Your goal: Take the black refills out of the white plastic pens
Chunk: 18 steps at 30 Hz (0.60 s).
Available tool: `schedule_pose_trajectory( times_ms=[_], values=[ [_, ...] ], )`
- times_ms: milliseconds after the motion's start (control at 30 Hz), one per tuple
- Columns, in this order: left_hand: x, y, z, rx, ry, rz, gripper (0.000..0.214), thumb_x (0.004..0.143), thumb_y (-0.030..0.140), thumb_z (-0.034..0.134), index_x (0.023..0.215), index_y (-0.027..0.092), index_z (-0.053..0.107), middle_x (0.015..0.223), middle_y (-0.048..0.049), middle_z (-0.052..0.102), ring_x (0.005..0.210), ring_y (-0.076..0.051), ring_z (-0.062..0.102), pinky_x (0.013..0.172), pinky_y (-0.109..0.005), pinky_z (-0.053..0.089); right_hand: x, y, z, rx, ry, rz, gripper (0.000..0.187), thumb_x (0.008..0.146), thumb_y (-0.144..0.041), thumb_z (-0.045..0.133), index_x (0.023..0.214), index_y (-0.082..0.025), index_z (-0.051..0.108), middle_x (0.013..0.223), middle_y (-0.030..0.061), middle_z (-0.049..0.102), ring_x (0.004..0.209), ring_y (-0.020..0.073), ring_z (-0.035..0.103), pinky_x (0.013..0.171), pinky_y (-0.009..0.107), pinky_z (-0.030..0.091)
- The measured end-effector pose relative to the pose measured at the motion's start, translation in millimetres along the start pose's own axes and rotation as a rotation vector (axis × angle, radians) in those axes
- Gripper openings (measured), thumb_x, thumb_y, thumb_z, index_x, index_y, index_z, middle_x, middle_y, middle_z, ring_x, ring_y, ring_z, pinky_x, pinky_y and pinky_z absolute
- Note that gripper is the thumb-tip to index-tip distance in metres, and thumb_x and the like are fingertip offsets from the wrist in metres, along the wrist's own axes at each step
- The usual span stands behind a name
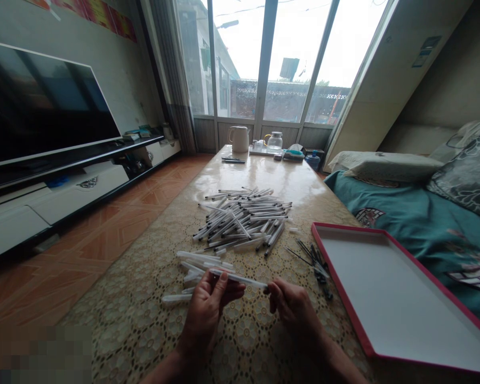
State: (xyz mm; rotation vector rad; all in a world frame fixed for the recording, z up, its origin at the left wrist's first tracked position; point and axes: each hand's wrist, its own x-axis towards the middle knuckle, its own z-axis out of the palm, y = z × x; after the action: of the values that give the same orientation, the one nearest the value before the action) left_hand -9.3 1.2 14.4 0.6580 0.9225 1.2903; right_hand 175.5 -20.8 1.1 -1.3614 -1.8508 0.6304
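My left hand and my right hand hold one white pen between them, level over the near part of the table. The left fingers pinch the pen's left half; the right fingertips grip its right end. A small group of white pen barrels lies just beyond my left hand. Farther out sits a big pile of white pens. Several thin black refills lie to the right of my right hand.
A flat white tray with a red rim rests on the table's right edge, over a teal-covered bed. A white kettle and a glass pot stand at the far end. A TV on a low cabinet is on the left.
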Motion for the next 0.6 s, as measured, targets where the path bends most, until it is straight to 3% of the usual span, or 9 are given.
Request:
schedule_pose_trajectory(
  times_ms=[233, 367, 433, 600],
  values=[
    [0.5, 1.0, 0.3, -0.003, 0.0, 0.01, 0.028, 0.068, 0.033, 0.075, 0.08, 0.014, 0.058, 0.068, -0.0044, 0.072, 0.063, -0.019, 0.07, 0.064, -0.029, 0.057, 1.2, -3.1, -0.2, 0.043, 0.016, 0.021, 0.024, 0.091, -0.039, 0.044, 0.087, -0.018, 0.056, 0.06, -0.0012, 0.061, 0.052, 0.0119, 0.056, 0.052, 0.021, 0.039],
    [0.2, 0.9, 0.4, 0.006, 0.005, 0.007, 0.03, 0.065, 0.034, 0.077, 0.078, 0.014, 0.059, 0.067, -0.0041, 0.072, 0.061, -0.02, 0.07, 0.062, -0.029, 0.057, 1.7, -3.2, -0.5, 0.046, -0.001, 0.001, 0.042, 0.096, -0.038, 0.031, 0.068, -0.019, 0.055, 0.053, -0.0004, 0.06, 0.047, 0.0106, 0.054, 0.052, 0.021, 0.039],
    [0.0, 1.3, 0.2, 0.012, 0.011, 0.001, 0.031, 0.063, 0.034, 0.078, 0.078, 0.014, 0.06, 0.067, -0.0045, 0.072, 0.062, -0.021, 0.07, 0.062, -0.03, 0.057, 1.1, -2.4, -0.3, 0.049, 0.009, 0.004, 0.042, 0.096, -0.038, 0.032, 0.066, -0.019, 0.054, 0.052, -0.0002, 0.06, 0.046, 0.0106, 0.054, 0.052, 0.021, 0.04],
    [-0.7, 3.1, 0.5, 0.018, 0.015, -0.001, 0.03, 0.064, 0.035, 0.077, 0.078, 0.014, 0.06, 0.068, -0.0052, 0.072, 0.063, -0.021, 0.071, 0.064, -0.031, 0.057, -0.1, -0.6, 1.7, 0.236, -0.024, 0.107, 0.028, 0.09, -0.043, 0.047, 0.093, -0.018, 0.056, 0.067, 0.0006, 0.066, 0.042, 0.0096, 0.053, 0.044, 0.02, 0.041]
  ],
)
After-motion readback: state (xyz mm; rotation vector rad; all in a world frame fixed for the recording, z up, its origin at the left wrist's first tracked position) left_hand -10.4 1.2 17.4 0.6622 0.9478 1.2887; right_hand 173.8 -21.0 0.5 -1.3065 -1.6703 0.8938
